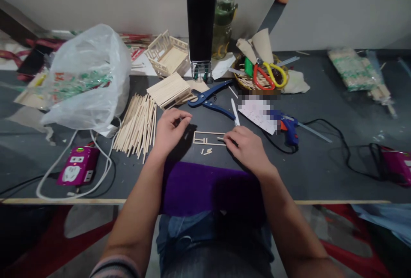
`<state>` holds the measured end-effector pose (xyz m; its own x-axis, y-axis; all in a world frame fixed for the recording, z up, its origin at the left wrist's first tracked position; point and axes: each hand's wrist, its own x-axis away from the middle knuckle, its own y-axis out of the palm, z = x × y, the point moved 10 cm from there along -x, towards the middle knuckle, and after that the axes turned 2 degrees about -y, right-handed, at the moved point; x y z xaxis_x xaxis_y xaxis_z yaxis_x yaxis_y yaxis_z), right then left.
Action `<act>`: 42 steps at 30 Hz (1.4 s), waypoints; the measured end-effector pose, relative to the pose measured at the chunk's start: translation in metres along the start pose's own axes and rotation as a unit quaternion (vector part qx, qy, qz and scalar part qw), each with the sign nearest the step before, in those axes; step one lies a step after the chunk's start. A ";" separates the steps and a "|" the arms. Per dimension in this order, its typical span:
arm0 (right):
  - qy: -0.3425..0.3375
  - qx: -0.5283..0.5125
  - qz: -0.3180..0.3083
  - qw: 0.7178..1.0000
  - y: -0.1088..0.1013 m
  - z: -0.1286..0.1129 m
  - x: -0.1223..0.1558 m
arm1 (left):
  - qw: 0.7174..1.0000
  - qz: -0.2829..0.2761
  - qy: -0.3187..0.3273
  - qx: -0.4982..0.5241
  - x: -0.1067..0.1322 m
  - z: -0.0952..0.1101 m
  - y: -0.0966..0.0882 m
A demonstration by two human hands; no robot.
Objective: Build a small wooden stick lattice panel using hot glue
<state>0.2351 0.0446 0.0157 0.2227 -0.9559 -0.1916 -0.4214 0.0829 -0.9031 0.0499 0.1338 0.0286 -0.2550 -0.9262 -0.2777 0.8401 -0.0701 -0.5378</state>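
A small rectangular frame of thin wooden sticks lies flat on the dark table, with short crosspieces inside its left half. At its right end, my right hand pinches a short wooden stick between thumb and fingers. My left hand hovers to the left of the frame, fingers curled and thumb tip near the index finger; whatever it may hold is hidden. Several cut stick pieces lie just below the frame. Purple cloth covers the table's near edge.
Loose sticks, a slatted wooden panel and a blue cutter lie close by. A phone stands behind. Right are a white pen, paper, a glue gun and a basket with scissors. Left is a power strip.
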 end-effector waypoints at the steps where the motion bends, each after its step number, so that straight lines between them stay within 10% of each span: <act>1: -0.002 -0.010 0.013 1.000 -0.005 -0.001 0.000 | 1.000 0.014 -0.017 0.019 -0.001 -0.003 -0.005; 10: -0.004 -0.035 0.036 0.999 -0.013 0.002 0.003 | 0.995 0.066 -0.030 0.067 0.003 0.004 -0.014; 18: -0.012 0.009 -0.032 0.999 0.008 0.002 -0.002 | 1.000 0.006 -0.005 0.017 0.002 0.009 0.002; 30: 0.040 -0.053 0.059 0.996 -0.012 0.008 0.001 | 0.973 -0.209 -0.011 -0.094 0.013 -0.006 0.044; 42: 0.080 -0.160 0.144 0.973 -0.039 0.021 0.013 | 0.973 -0.208 -0.012 -0.101 0.014 -0.005 0.048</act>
<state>0.2728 0.0344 0.0401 -0.0740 -0.9401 -0.3329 -0.7040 0.2857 -0.6502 0.0840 0.1192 -0.0052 -0.5400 -0.8416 0.0142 0.5548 -0.3686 -0.7459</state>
